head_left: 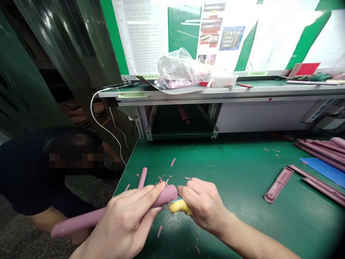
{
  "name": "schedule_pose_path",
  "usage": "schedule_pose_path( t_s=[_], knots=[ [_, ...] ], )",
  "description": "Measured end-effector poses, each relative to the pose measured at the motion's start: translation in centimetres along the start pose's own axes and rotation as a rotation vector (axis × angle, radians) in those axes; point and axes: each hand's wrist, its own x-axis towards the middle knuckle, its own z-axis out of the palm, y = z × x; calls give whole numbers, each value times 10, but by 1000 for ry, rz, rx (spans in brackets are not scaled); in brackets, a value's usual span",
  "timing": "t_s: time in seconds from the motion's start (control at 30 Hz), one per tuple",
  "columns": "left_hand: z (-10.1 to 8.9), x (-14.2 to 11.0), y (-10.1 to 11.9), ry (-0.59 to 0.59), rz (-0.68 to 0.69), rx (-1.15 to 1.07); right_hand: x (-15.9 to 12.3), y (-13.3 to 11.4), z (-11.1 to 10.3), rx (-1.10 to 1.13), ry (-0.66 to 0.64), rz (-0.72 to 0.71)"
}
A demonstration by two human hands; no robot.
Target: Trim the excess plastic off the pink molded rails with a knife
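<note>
My left hand [129, 219] is wrapped round a long, smooth pink plastic tube [78, 223], which slants from the lower left up to its blunt end. Close against that end, my right hand [205, 203] is closed in a pinch. A yellow thumb-shaped piece [180, 206] shows at its near side; whether it is a thumb cover or a handle I cannot tell. Between it and the forefinger lies a thin bluish strip, mostly hidden. A thin pink curl hangs at the tube's end. Behind my left hand, a shorter pink rod [142, 177] lies on the green bench.
Pink shavings [173, 162] are scattered over the green bench top [229, 169]. Pink plastic parts [279, 184] lie at right, near a blue sheet [323, 171]. A shelf [242, 92] with a plastic bag [183, 68] spans the back. Another person [40, 172] crouches at left.
</note>
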Motion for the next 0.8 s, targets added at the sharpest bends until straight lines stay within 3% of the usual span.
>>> schedule_pose_path(
  t_s=[0.1,0.3,0.6,0.7,0.8],
  knots=[
    [5,-4,6,-11,-97,-31,3,0,1,-11,34,56],
    [16,-7,9,41,-224,-96,2,1,7,-57,45,34],
    [24,-4,11,65,-343,-157,0,-2,18,-144,104,144],
    [31,1,10,44,-411,-192,-3,-2,24,25,75,183],
    [42,2,14,1,-466,-308,-13,-6,25,461,29,413]
  ],
)
